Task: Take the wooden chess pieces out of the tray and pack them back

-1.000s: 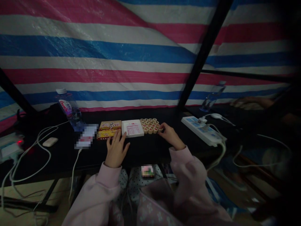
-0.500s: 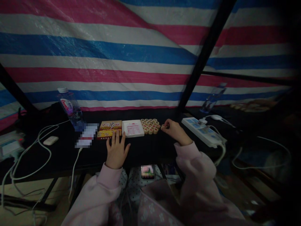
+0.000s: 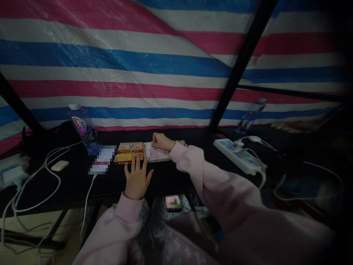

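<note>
My left hand [image 3: 137, 180] lies with its fingers spread, the fingertips at the front edge of the red and yellow box [image 3: 129, 152]. Right beside that box is a white tray [image 3: 157, 154] with a sheet of red print inside. My right hand [image 3: 162, 141] is over the back of the tray, thumb and finger pinched together; what they hold is too small to make out. Several round wooden pieces [image 3: 182, 143] show behind my right sleeve, which hides the rest of the group.
A plastic bottle [image 3: 85, 129] and a phone [image 3: 102, 159] with a cable stand left of the box, near a white case [image 3: 60, 165]. At right lie a power strip [image 3: 238, 156] and, further back, another bottle [image 3: 250, 116].
My right hand has moved left from the right end of the wooden pieces to over the white tray. My sleeve now covers most of the pieces. My left hand has stayed put.
</note>
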`<state>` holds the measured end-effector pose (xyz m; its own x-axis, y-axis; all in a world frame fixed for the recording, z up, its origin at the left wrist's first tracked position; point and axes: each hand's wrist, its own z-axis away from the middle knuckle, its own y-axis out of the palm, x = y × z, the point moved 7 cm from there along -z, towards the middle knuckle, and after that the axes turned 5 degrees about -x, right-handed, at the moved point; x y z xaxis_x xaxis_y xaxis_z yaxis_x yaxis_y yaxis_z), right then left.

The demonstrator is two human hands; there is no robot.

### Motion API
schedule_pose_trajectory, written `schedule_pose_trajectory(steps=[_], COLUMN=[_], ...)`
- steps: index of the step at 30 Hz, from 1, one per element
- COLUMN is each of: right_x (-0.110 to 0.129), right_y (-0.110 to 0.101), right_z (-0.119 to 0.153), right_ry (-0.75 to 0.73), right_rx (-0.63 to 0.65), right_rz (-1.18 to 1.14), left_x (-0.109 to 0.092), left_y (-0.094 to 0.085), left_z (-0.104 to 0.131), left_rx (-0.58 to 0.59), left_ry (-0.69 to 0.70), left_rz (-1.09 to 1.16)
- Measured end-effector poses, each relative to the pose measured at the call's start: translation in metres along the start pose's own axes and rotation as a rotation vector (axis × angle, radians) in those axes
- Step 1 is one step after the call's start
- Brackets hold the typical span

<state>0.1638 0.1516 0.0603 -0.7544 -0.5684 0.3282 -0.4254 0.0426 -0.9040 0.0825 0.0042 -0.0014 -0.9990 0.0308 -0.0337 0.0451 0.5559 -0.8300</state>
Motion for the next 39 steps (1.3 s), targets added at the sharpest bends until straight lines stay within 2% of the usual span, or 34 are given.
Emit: schedule_pose_trajectory(steps=[5,11,19,35,39], right_x=[0.007,0.016,0.019,0.023,0.02], right_y=[0.027,0.038,0.029,0.021,0.006], right_z=[-0.012,-0.016,-0.007,-0.006,-0.008], right_ry=[0.032,0.014,0.138,0.124,0.11], right_rx=[0.067,0.046,0.112,0.118,0.122], right_rz=[0.051,0.055,0.187,0.223,0.226], left_x=[0.001,0.001,0.001,0.001,0.001], left_y=[-0.001,-0.001,-0.003,0.0,-0.001], left_z=[0.0,0.0,0.0,0.0,0.0], left_rx=[0.009,0.017,0.015,0.032,0.019], left_ry=[-0.003,0.005,0.006,-0.007,-0.005], left_rz=[0.011,-0.004,-0.01,0.009,0.002])
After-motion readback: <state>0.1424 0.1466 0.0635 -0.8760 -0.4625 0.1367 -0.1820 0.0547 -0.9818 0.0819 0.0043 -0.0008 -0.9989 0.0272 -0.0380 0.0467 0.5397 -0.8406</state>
